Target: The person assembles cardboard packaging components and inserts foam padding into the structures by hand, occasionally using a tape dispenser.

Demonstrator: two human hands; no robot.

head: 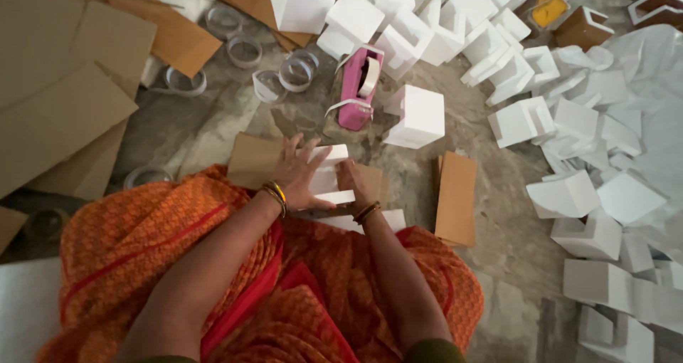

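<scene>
While her left hand [299, 176] lies with fingers spread flat over the white foam block [329, 179], the right hand [353, 181] presses its far edge, fingers curled close. That block rests on brown cardboard [255, 160] before her knees. Uneven pressure could, I'd judge, crack the foam or skew it toward the pink tape dispenser [358, 85].

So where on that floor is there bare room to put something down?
Bare grey floor lies between the brown cardboard sheet and the white folded boxes at right. Another patch sits left of the pink tape dispenser. The top is crowded with white boxes.
</scene>
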